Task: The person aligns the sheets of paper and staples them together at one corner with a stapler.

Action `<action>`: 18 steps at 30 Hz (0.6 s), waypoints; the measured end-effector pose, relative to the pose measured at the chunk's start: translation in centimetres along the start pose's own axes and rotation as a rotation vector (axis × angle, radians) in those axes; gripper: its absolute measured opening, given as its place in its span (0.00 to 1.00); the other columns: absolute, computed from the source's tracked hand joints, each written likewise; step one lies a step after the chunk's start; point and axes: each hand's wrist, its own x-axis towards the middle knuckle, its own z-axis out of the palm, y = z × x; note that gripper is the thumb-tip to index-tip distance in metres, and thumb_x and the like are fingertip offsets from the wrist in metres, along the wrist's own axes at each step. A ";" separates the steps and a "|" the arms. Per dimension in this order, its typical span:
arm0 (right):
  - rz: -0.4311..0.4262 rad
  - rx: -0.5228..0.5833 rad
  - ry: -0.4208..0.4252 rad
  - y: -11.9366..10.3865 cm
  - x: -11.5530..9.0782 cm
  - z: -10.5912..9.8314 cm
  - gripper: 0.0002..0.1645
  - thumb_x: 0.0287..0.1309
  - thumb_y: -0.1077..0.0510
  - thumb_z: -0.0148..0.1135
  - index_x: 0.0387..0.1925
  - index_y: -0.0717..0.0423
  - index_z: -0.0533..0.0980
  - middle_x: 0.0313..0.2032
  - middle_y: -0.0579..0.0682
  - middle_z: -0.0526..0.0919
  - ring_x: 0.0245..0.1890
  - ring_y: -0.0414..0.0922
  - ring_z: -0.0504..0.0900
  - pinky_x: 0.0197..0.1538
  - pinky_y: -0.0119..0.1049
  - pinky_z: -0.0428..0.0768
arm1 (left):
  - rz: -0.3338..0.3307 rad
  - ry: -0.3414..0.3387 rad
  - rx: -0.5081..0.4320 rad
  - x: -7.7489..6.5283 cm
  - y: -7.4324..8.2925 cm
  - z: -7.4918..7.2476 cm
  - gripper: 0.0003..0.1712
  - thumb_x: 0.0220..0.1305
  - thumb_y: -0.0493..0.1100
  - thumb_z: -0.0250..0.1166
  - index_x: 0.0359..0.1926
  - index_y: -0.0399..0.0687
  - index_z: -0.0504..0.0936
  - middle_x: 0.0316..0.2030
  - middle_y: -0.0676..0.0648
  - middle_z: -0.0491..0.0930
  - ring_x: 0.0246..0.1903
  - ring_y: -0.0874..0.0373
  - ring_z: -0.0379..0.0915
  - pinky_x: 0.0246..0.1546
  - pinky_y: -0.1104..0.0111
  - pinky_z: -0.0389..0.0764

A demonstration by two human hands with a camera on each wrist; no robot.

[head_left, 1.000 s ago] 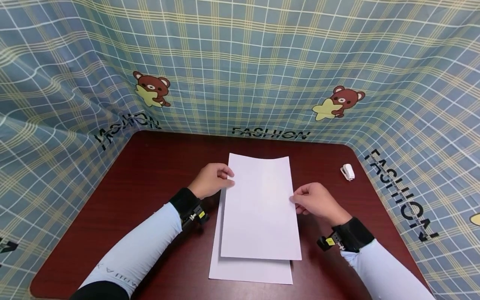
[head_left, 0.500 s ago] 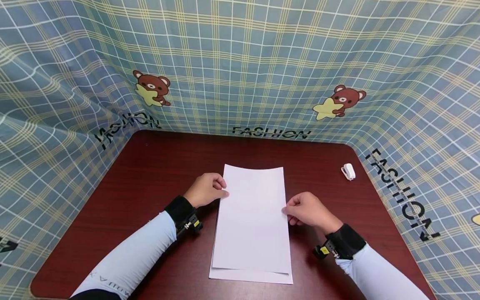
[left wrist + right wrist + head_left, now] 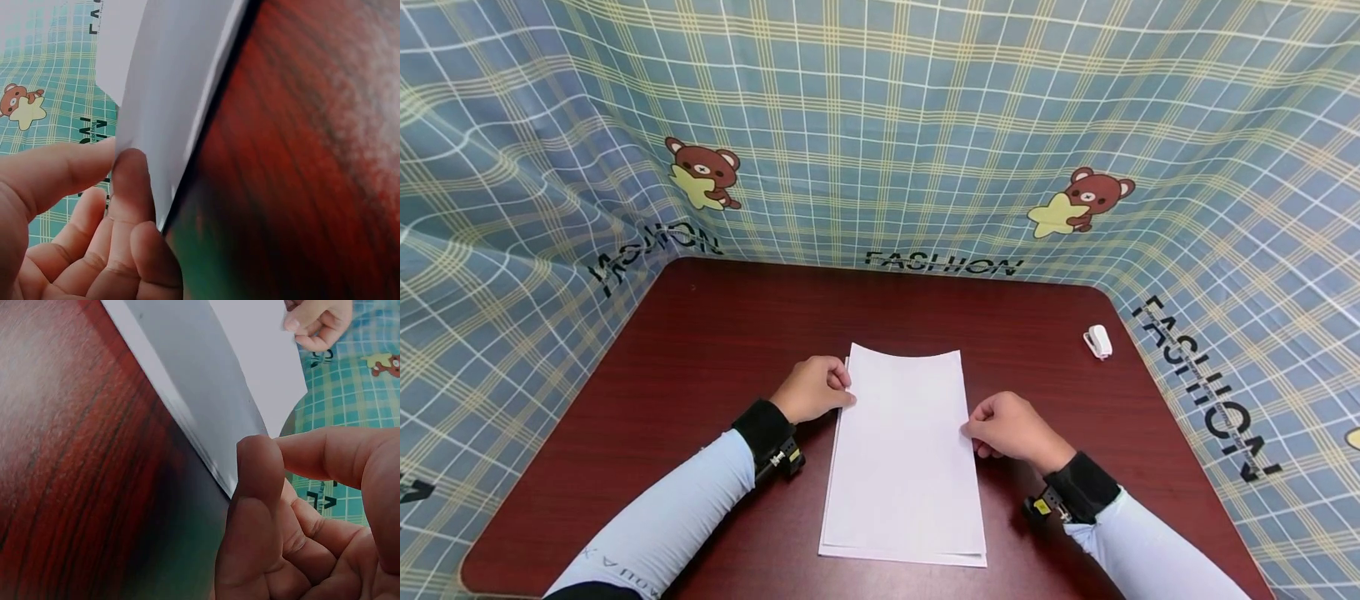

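A white sheet of paper [image 3: 904, 450] lies over more white paper [image 3: 901, 558], almost lined up with it; its far edge bows slightly. My left hand [image 3: 814, 389] pinches the upper sheet's left edge between thumb and fingers. On the opposite edge, my right hand [image 3: 1011, 427] pinches the same sheet, a little nearer to me. Both wrist views show the sheet's side edges lifted, with a gap above the lower paper [image 3: 153, 375]. How many sheets lie underneath cannot be told.
Toward the right rear of the dark red table [image 3: 737, 317] sits a small white stapler [image 3: 1098, 342]. A plaid curtain [image 3: 880, 150] with printed bears hangs around the back and sides.
Both hands have brought the upper sheet toward me and slightly left, down over the lower paper. The bottom edges now nearly coincide. The grip on both sides is unchanged.
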 end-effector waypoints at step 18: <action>-0.005 -0.113 -0.018 0.5 -0.1 0.2 0.15 0.61 0.53 0.72 0.21 0.53 0.83 0.17 0.50 0.83 0.17 0.46 0.81 0.23 0.39 0.79 | -0.017 0.007 0.125 -0.2 -0.4 0.0 0.13 0.50 0.41 0.80 0.33 0.46 0.84 0.27 0.52 0.82 0.30 0.61 0.77 0.38 0.66 0.78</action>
